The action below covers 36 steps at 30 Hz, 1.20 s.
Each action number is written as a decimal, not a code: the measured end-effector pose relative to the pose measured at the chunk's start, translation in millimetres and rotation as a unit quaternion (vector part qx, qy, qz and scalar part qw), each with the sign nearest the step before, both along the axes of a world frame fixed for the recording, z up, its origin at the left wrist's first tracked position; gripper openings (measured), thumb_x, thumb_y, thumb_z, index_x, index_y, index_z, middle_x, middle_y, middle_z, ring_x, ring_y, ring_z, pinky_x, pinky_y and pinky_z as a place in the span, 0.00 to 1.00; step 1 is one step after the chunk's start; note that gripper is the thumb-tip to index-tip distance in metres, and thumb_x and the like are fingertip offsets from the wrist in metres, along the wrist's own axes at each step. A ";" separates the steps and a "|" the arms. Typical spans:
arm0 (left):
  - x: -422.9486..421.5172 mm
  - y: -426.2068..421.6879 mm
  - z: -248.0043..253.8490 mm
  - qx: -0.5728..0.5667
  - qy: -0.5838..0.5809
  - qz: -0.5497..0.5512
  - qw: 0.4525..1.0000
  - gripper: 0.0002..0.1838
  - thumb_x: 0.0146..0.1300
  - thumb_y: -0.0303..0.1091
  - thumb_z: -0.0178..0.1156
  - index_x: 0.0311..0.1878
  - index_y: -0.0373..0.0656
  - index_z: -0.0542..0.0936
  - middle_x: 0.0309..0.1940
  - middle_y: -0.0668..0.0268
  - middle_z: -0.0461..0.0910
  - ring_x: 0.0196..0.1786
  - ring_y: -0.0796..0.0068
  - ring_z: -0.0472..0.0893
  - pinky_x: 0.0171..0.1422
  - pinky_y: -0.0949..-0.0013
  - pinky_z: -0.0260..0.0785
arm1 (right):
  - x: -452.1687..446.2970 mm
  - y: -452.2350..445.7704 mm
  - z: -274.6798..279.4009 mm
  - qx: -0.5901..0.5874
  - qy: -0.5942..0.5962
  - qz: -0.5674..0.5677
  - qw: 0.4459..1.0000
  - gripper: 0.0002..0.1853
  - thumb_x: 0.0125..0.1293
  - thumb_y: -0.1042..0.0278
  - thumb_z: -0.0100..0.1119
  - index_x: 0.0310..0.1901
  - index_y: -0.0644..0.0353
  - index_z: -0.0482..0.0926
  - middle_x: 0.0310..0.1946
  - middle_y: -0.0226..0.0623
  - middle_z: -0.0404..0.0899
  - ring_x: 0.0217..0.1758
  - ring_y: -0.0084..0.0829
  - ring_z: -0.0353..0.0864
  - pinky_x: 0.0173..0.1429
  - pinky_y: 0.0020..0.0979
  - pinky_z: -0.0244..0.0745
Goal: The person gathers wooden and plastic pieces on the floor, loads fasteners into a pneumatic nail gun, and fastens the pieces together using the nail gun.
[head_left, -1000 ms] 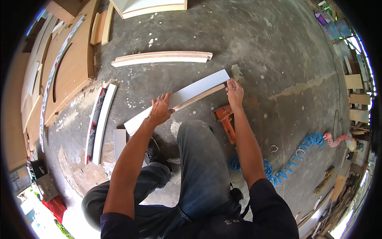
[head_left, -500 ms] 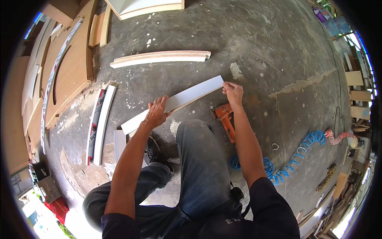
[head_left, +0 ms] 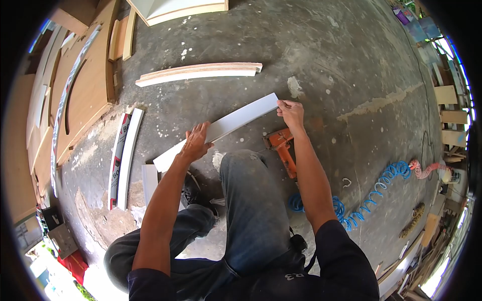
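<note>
A long white board [head_left: 241,118] lies at a slant in front of my knees, its right end higher in view. My left hand [head_left: 196,143] grips it left of the middle, fingers over the top face and thumb at the near edge. At the board's right end, my right hand [head_left: 290,113] pinches the corner between thumb and fingers. An orange nail gun [head_left: 283,150] rests on the floor just below my right hand, partly behind my right forearm.
Beyond the board lie stacked white-faced strips [head_left: 199,73]. Two more strips [head_left: 129,159] stand to the left, near wooden panels [head_left: 90,85]. A coiled blue hose [head_left: 374,193] runs right. A white box [head_left: 181,10] sits at the top.
The board has shifted slightly toward the left and its strip of bare wood along the near edge no longer shows. Both hands have moved with it, still holding it.
</note>
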<state>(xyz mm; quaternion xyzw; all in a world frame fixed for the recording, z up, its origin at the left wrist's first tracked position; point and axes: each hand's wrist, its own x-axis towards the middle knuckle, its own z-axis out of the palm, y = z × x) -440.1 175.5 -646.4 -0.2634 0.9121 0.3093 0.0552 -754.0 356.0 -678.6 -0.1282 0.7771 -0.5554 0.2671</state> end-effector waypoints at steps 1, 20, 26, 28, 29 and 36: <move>-0.5 0.6 0.1 0.005 -0.005 0.005 1.000 0.40 0.55 0.31 0.73 0.69 0.41 0.63 0.65 0.54 0.70 0.70 0.51 0.67 0.69 0.46 0.56 | 0.4 -0.1 -0.4 -0.013 -0.010 -0.006 1.000 0.13 0.68 0.68 0.67 0.44 0.73 0.85 0.27 0.35 0.84 0.27 0.22 0.83 0.32 0.24 0.84; -22.9 9.2 -5.1 -0.072 -0.009 0.006 0.997 0.41 0.56 0.36 0.73 0.72 0.47 0.64 0.56 0.56 0.76 0.60 0.48 0.76 0.60 0.41 0.67 | -17.3 12.9 -45.9 0.130 0.142 0.109 0.975 0.28 0.73 0.46 0.58 0.35 0.72 0.83 0.26 0.36 0.77 0.28 0.24 0.81 0.28 0.29 0.75; -20.5 13.1 -6.1 -0.073 -0.004 0.035 0.997 0.42 0.54 0.35 0.74 0.72 0.49 0.65 0.54 0.57 0.77 0.60 0.48 0.76 0.59 0.43 0.67 | -27.9 6.7 -27.5 0.182 0.294 0.165 0.924 0.25 0.71 0.48 0.59 0.35 0.69 0.82 0.31 0.49 0.83 0.31 0.44 0.83 0.37 0.39 0.75; -20.3 14.7 -4.6 -0.073 -0.001 0.036 0.997 0.42 0.54 0.35 0.74 0.72 0.49 0.65 0.54 0.57 0.77 0.60 0.48 0.76 0.59 0.43 0.67 | -18.8 3.0 -23.3 0.081 0.292 0.143 0.942 0.24 0.71 0.49 0.60 0.35 0.68 0.82 0.32 0.51 0.83 0.32 0.48 0.82 0.39 0.41 0.75; -20.5 14.9 -4.3 -0.073 0.001 0.037 0.997 0.42 0.54 0.35 0.74 0.72 0.49 0.65 0.53 0.57 0.77 0.60 0.48 0.76 0.58 0.43 0.67 | -15.4 1.6 -21.4 -0.021 0.288 0.120 0.950 0.23 0.70 0.50 0.60 0.36 0.68 0.82 0.33 0.54 0.83 0.34 0.52 0.81 0.42 0.43 0.75; -21.3 6.3 -6.8 -0.042 -0.008 0.029 0.999 0.42 0.55 0.36 0.74 0.72 0.48 0.65 0.54 0.56 0.77 0.60 0.47 0.76 0.59 0.43 0.67 | -17.2 1.0 -0.4 0.199 0.319 0.156 0.913 0.22 0.72 0.50 0.56 0.42 0.67 0.83 0.35 0.49 0.84 0.39 0.49 0.83 0.44 0.45 0.78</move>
